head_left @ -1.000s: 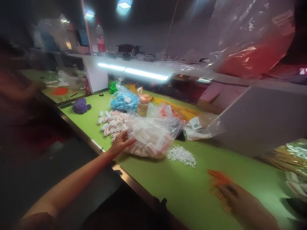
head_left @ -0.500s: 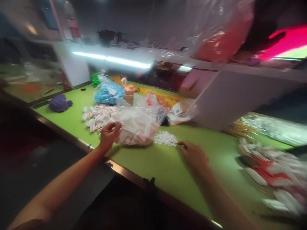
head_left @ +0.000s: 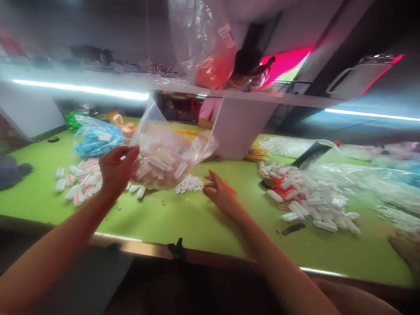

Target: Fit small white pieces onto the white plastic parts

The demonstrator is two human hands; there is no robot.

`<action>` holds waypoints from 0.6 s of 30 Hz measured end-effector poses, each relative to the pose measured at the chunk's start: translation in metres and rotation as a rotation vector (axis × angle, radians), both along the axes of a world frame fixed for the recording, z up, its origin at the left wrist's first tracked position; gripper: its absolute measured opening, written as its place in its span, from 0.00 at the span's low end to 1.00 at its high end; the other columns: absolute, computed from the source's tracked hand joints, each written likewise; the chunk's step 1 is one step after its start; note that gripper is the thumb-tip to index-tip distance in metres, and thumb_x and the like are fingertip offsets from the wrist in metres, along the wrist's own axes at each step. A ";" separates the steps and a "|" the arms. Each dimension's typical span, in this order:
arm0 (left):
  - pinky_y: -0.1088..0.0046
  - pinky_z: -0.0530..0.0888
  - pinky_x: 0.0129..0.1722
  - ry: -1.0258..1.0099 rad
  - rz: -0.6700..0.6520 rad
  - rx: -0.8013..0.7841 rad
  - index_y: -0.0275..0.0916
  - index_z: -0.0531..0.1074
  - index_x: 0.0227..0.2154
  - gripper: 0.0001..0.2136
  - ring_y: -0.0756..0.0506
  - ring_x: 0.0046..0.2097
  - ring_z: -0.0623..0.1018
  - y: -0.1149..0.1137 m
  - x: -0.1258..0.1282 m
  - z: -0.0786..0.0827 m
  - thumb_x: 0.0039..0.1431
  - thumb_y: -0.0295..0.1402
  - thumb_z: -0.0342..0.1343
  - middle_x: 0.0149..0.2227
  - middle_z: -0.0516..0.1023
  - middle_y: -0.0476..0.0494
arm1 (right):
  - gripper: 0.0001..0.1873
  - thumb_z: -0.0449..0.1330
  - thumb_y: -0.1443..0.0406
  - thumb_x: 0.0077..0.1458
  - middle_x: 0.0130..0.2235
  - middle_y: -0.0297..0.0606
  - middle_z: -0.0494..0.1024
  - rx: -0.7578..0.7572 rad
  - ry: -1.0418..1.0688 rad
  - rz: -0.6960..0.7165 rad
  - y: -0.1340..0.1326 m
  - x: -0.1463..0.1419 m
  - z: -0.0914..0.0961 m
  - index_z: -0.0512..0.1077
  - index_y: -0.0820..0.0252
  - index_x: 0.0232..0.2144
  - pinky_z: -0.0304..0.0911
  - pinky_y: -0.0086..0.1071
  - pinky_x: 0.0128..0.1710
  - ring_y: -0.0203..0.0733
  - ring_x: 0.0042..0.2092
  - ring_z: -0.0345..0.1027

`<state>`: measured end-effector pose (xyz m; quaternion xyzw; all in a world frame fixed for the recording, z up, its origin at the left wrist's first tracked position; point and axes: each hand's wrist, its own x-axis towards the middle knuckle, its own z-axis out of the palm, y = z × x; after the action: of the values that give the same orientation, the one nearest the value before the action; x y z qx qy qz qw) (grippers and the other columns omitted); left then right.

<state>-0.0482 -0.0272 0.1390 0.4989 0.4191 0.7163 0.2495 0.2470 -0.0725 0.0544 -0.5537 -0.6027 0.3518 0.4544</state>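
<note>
My left hand pinches the edge of a clear plastic bag, whose upper part stands up in a peak. White and pink wrapped packets fill the bag's bottom, which rests on or just above the table. Beside my left hand lies a heap of white packets with red stripes. My right hand hovers at the right of a pile of small white bead-like pieces, fingers apart. Something orange shows behind that hand; I cannot tell whether it touches it.
A blue-filled bag and a purple bundle are on the left of the green table. More white packets lie at the right. A hand appears at the right edge; another person's sleeve shows behind the divider.
The view has swung right. My left hand has raised the bag's edge into a peak. The fingers of my right hand, earlier closed together at the bead pile, are now spread.
</note>
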 end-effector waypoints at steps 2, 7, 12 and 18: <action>0.78 0.64 0.20 0.059 -0.061 0.045 0.38 0.77 0.26 0.09 0.55 0.22 0.66 0.001 0.018 0.015 0.46 0.38 0.65 0.23 0.73 0.52 | 0.50 0.64 0.46 0.46 0.65 0.48 0.58 -0.024 0.181 0.082 -0.005 -0.015 0.006 0.47 0.48 0.65 0.69 0.43 0.46 0.49 0.56 0.63; 0.74 0.70 0.30 0.528 -0.150 0.439 0.38 0.75 0.24 0.07 0.52 0.29 0.72 0.010 0.077 0.040 0.52 0.36 0.61 0.25 0.74 0.49 | 0.38 0.58 0.41 0.48 0.59 0.40 0.67 -0.016 0.746 0.075 -0.004 -0.028 0.016 0.58 0.44 0.58 0.71 0.47 0.46 0.48 0.53 0.66; 0.73 0.66 0.30 0.926 -0.131 0.736 0.38 0.75 0.27 0.10 0.49 0.33 0.73 0.033 0.144 0.051 0.60 0.37 0.53 0.29 0.76 0.45 | 0.30 0.64 0.43 0.43 0.50 0.36 0.73 0.107 0.938 -0.272 0.023 0.017 0.015 0.64 0.50 0.42 0.73 0.45 0.42 0.42 0.44 0.71; 0.72 0.56 0.26 1.175 -0.129 0.754 0.38 0.75 0.29 0.14 0.47 0.34 0.73 0.039 0.206 0.063 0.64 0.37 0.47 0.31 0.76 0.42 | 0.28 0.55 0.41 0.49 0.48 0.35 0.73 0.238 0.774 -0.465 0.041 0.078 0.026 0.64 0.49 0.45 0.71 0.39 0.43 0.38 0.43 0.71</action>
<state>0.1577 0.0122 0.2021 0.8799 0.1770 0.4082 -0.1666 0.3255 -0.0312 0.0803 -0.4460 -0.2851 0.3497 0.7730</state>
